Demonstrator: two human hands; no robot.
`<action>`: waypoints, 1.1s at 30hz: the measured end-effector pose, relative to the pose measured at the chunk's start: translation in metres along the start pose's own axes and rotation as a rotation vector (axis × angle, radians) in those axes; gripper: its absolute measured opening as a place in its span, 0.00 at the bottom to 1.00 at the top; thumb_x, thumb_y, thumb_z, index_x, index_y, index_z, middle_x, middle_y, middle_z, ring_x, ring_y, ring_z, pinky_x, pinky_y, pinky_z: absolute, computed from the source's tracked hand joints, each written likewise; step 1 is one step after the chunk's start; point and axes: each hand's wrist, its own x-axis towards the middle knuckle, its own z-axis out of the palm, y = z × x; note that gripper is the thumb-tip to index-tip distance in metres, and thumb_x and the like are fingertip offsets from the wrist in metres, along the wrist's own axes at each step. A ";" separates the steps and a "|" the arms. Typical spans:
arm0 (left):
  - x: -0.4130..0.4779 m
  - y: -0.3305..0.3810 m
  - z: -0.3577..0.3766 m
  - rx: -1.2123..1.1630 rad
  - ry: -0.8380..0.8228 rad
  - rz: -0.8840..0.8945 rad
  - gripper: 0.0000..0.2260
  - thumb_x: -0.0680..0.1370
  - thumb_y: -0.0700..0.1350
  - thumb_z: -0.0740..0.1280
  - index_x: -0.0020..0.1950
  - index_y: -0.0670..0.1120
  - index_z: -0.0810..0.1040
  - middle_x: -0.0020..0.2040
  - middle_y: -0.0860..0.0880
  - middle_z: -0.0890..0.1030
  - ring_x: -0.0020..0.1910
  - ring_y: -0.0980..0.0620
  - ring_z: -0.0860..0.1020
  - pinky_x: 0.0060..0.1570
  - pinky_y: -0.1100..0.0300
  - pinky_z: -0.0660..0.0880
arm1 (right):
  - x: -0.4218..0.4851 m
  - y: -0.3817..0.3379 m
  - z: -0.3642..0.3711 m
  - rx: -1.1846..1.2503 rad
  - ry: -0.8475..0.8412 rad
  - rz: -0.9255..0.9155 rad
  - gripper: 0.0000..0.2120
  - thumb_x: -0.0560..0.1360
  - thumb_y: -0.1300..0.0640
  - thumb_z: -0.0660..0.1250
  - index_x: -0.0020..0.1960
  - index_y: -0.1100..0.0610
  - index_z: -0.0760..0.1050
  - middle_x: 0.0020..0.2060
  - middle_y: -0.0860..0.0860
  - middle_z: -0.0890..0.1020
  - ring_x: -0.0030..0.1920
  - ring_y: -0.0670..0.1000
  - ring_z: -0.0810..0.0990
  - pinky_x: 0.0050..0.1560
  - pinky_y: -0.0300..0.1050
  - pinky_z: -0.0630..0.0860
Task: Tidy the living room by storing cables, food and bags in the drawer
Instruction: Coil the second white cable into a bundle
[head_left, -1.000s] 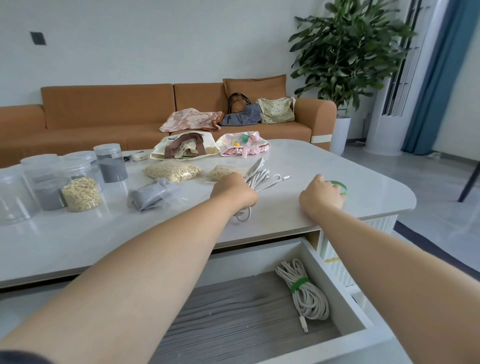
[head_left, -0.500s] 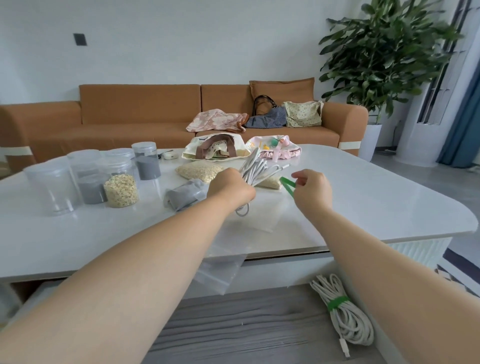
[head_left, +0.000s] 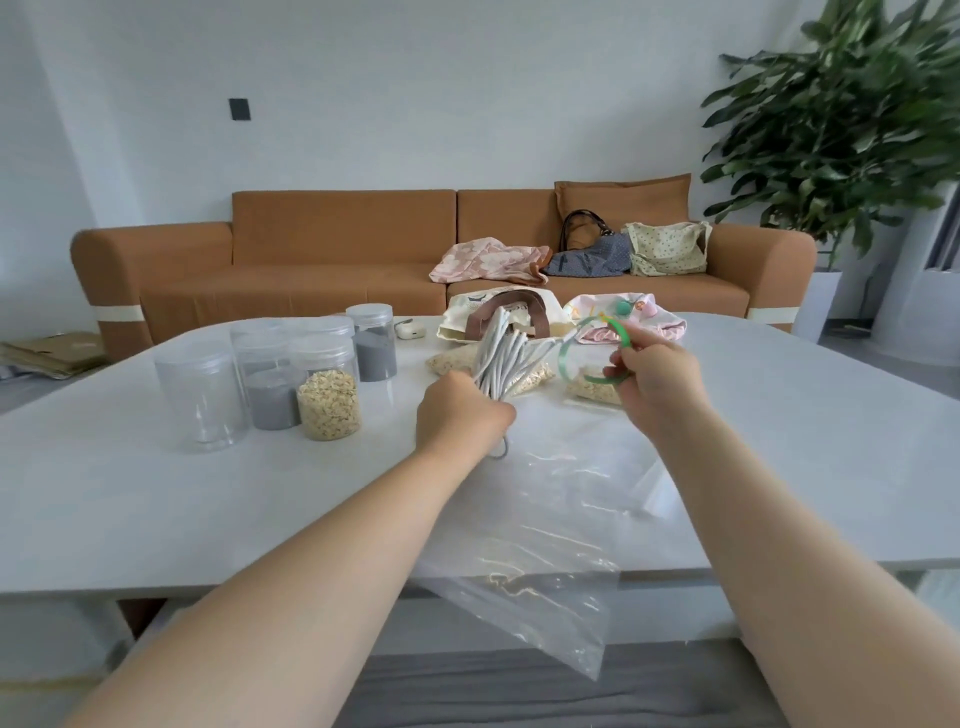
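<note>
My left hand (head_left: 460, 415) grips a bunched white cable (head_left: 506, 358) and holds it upright above the white table (head_left: 805, 447). My right hand (head_left: 657, 376) pinches a green strap (head_left: 571, 358) that curves in a loop just right of the cable. An empty clear plastic bag (head_left: 540, 561) lies under my arms and hangs over the table's front edge. Bags of oats (head_left: 592, 387) lie behind the cable. A cream tote bag (head_left: 498, 312) and a pink pouch (head_left: 631, 319) sit at the table's far side. The open drawer's grey floor (head_left: 519, 691) shows below.
Several clear jars (head_left: 291, 374), some with oats or grey powder, stand at the left of the table. An orange sofa (head_left: 337, 249) behind carries three more bags (head_left: 587, 254). A large potted plant (head_left: 841, 119) stands at the right.
My left hand lifted the cable bundle off the table. My right hand picked up the green strap and brought it in beside the cable. The view tilted up, hiding most of the drawer.
</note>
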 end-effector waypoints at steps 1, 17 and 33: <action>0.002 -0.001 -0.002 0.017 0.024 0.048 0.09 0.68 0.42 0.68 0.48 0.46 0.78 0.43 0.46 0.81 0.43 0.44 0.80 0.41 0.58 0.76 | 0.003 -0.004 0.003 0.074 -0.022 0.021 0.20 0.76 0.77 0.51 0.58 0.65 0.75 0.38 0.55 0.73 0.31 0.47 0.68 0.32 0.38 0.68; 0.021 -0.015 0.002 0.752 0.349 0.840 0.19 0.46 0.36 0.76 0.32 0.46 0.76 0.25 0.49 0.72 0.21 0.47 0.72 0.23 0.67 0.56 | -0.017 -0.025 0.039 -0.482 -0.242 -0.304 0.13 0.79 0.60 0.61 0.36 0.59 0.76 0.27 0.52 0.72 0.19 0.43 0.62 0.21 0.35 0.59; -0.001 -0.013 -0.001 0.798 0.279 0.879 0.17 0.47 0.35 0.74 0.30 0.47 0.74 0.25 0.50 0.71 0.21 0.48 0.71 0.25 0.68 0.54 | -0.034 -0.014 0.036 -0.554 -0.439 0.022 0.09 0.79 0.67 0.58 0.43 0.65 0.74 0.29 0.56 0.77 0.20 0.44 0.61 0.19 0.34 0.59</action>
